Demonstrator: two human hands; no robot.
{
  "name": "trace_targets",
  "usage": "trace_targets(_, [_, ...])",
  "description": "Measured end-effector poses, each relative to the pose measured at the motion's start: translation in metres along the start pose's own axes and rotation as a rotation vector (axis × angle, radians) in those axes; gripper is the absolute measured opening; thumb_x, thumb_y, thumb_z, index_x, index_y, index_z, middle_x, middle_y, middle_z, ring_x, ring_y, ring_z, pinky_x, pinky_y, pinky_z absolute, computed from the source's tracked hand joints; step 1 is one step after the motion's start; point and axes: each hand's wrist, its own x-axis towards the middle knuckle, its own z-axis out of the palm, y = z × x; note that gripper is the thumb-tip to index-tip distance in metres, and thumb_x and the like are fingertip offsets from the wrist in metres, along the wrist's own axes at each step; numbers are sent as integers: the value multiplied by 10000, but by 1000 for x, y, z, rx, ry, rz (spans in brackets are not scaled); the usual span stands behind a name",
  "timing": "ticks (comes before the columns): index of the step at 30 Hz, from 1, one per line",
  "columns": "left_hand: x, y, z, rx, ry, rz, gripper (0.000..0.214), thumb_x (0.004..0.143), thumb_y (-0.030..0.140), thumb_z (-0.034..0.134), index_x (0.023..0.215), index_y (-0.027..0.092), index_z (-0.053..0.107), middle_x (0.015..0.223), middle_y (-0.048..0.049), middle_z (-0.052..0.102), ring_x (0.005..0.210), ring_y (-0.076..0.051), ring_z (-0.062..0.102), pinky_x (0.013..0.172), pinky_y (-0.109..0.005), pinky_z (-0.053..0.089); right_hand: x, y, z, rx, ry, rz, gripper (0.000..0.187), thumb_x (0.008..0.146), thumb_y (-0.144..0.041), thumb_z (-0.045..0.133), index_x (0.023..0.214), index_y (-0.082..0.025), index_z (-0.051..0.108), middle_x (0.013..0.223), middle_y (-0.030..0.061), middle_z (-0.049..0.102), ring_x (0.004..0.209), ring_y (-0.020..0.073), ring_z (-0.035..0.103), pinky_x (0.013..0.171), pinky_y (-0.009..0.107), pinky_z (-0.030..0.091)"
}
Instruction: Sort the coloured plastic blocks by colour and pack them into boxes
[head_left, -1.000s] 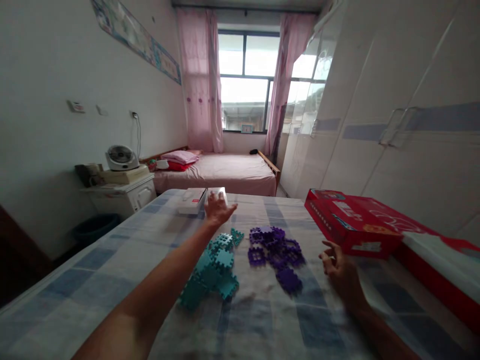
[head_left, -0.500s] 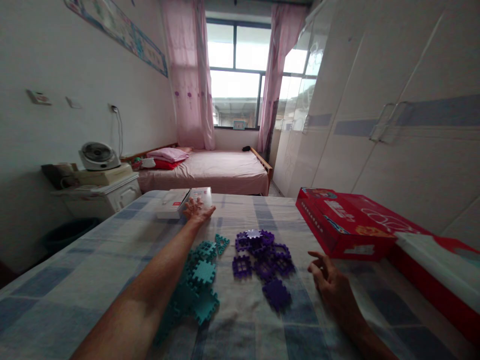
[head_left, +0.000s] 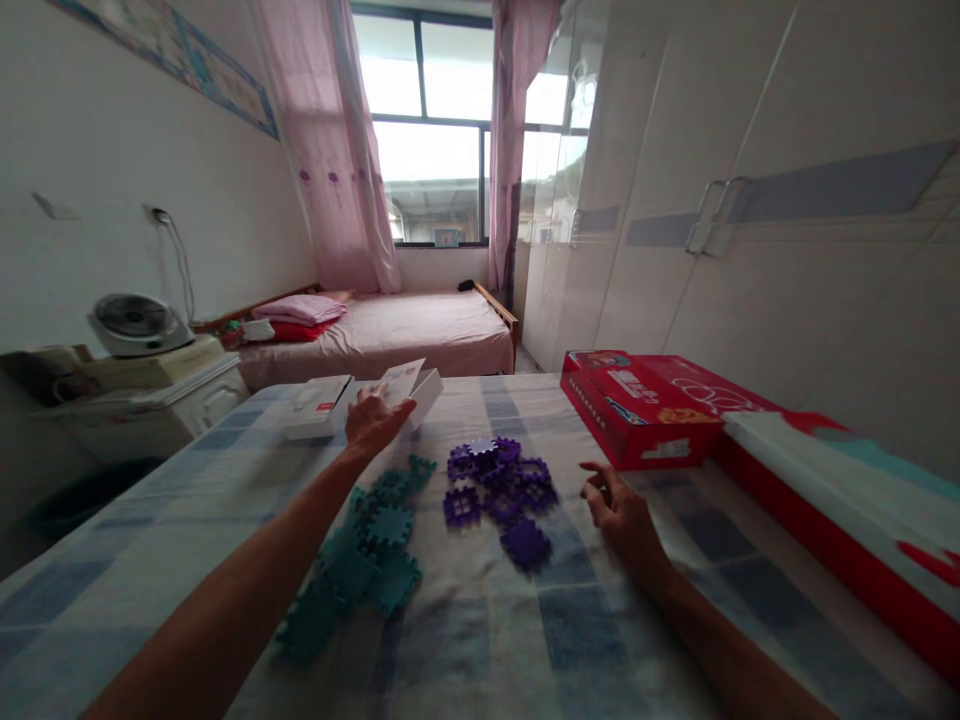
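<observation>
My left hand (head_left: 375,418) reaches to the far side of the table, its fingers closed on a small white box (head_left: 429,392) that sits tilted. The fingertips are partly hidden. Beside it lies another white box (head_left: 306,418) with a red mark. Nearer to me, overlapping teal interlocking tiles (head_left: 386,525) form a loose pile next to my left forearm. Purple interlocking tiles (head_left: 525,543), some framed like windows, are heaped in the middle. My right hand (head_left: 619,510) hovers or rests right of the purple heap, holding nothing, index finger stretched and the others loosely bent.
A large red box (head_left: 637,440) stands at the right of the table, and a long red tray with white lining (head_left: 832,480) runs toward me beside it. The checked cloth (head_left: 480,640) covers the table. Beyond are a bed (head_left: 420,330) and a fan (head_left: 139,322).
My left hand has gone from spread over the white box to gripping it, and the box has tilted. The view has swung right. My right hand keeps much the same pose.
</observation>
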Motion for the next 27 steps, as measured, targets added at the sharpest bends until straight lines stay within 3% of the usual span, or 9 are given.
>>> trace_targets(4, [-45, 39, -13, -147, 31, 228, 564, 752, 404, 514, 1224, 99, 556, 1264, -165, 541, 1205, -308, 485, 1049, -425, 359, -4, -19, -6, 217, -15, 53, 407, 813, -398, 466, 1136, -155, 521, 805, 44, 617, 632, 152, 579, 622, 298, 475])
trace_targets(8, [-109, 78, -16, -273, -23, 400, 588, 718, 382, 575, 1253, 141, 530, 1349, -149, 472, 1246, -324, 438, 1047, -452, 364, -11, -55, -10, 662, -219, 227, 530, 821, -493, 511, 1241, -185, 417, 1107, 120, 614, 912, 214, 636, 729, 349, 539])
trace_targets(10, [-139, 91, -14, -317, -73, 465, 595, 690, 371, 632, 1244, 180, 535, 1369, -141, 457, 1227, -338, 447, 1037, -468, 371, -14, -68, -8, 793, -293, 272, 511, 822, -497, 527, 1237, -218, 425, 1166, 113, 600, 940, 222, 638, 729, 359, 552])
trace_targets(14, [-180, 103, -5, -370, -128, 542, 635, 637, 366, 707, 1235, 238, 536, 1388, -128, 445, 1238, -366, 421, 1027, -517, 360, -17, -71, -4, 831, -187, 303, 482, 808, -467, 560, 1226, -256, 446, 1181, 88, 606, 912, 215, 644, 667, 331, 563])
trace_targets(20, [-192, 106, -5, -484, -215, 558, 638, 663, 461, 707, 1236, 227, 552, 1401, -144, 433, 1282, -364, 382, 1045, -536, 331, -23, -64, -14, 845, -144, 318, 506, 814, -461, 565, 1268, -272, 445, 1239, 80, 584, 956, 216, 633, 716, 340, 558])
trace_targets(24, [-191, 107, -8, -593, -280, 458, 582, 711, 461, 670, 1214, 184, 579, 1382, -163, 452, 1264, -345, 418, 1049, -528, 332, -29, -62, -19, 830, -153, 280, 532, 834, -550, 500, 1297, -298, 431, 1238, 66, 586, 994, 220, 620, 711, 342, 553])
trace_targets(27, [-194, 107, -6, -725, -339, 383, 551, 726, 463, 663, 1192, 174, 606, 1369, -161, 466, 1251, -333, 438, 1056, -517, 329, -32, -54, -15, 719, -134, 262, 557, 849, -594, 426, 1278, -243, 468, 1121, 83, 640, 915, 216, 642, 684, 346, 547])
